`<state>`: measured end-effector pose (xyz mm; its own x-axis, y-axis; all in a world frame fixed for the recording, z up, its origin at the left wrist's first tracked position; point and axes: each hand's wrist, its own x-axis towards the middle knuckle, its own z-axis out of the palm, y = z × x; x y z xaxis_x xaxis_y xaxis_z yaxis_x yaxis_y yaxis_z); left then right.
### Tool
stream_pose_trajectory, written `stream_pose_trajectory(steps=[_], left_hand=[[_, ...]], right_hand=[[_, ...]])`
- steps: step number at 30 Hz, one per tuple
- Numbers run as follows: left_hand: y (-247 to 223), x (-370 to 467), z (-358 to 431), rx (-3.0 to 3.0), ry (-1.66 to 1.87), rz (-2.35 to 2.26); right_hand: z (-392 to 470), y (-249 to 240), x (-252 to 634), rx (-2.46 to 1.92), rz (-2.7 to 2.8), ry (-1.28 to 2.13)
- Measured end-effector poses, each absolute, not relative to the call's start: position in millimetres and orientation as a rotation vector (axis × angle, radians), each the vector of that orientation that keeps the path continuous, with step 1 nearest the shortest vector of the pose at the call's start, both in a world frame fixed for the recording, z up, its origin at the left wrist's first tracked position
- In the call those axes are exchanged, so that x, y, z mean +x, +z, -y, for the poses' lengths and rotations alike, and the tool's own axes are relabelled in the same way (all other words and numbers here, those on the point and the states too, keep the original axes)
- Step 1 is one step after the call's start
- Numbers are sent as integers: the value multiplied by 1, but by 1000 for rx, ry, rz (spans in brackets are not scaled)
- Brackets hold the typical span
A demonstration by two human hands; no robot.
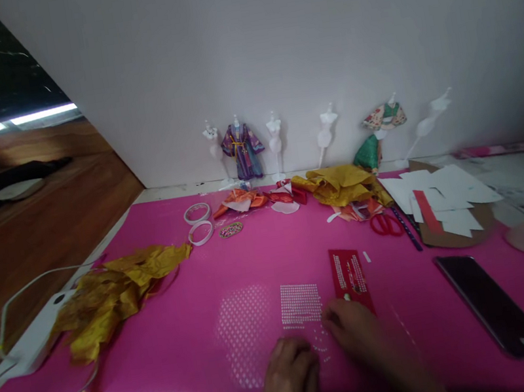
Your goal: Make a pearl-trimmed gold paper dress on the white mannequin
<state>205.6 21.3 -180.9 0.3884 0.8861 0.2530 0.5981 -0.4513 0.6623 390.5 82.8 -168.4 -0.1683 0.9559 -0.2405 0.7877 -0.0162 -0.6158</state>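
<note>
A sheet of small pearl-like stick-on gems [300, 302] lies on the pink table cover, with loose gems [321, 348] scattered below its lower right corner. My left hand [291, 377] rests at the sheet's lower edge, fingers curled together and fingertips partly hidden. At the sheet's right edge my right hand [355, 327] is closed in a pinch; whatever lies between the fingertips is too small to make out. Just beyond that hand is a red card [350, 268] bearing rows of the same gems and some gold pattern. My right hand covers the card's lower end.
Behind stand several small white dress forms [276, 141], two wearing doll outfits. Tape rolls [201, 233], gold fabric [340, 185], red scissors [386, 225] and paper pieces [441, 197] lie around. A dark phone [498, 304] is at right, a power strip [40, 334] at left.
</note>
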Motion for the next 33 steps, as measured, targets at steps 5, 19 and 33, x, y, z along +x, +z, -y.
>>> stream_pose_trajectory(steps=[5, 19, 33], left_hand=[[-180, 197, -25, 2079, 880, -1339], [-144, 149, -23, 529, 811, -1254], [-153, 168, -29, 286, 806, -1040]], right_hand=[[-79, -164, 402, -1812, 1950, 1008], [-22, -179, 413, -1846, 1811, 1283], [-27, -193, 407, -1591, 768, 1679]])
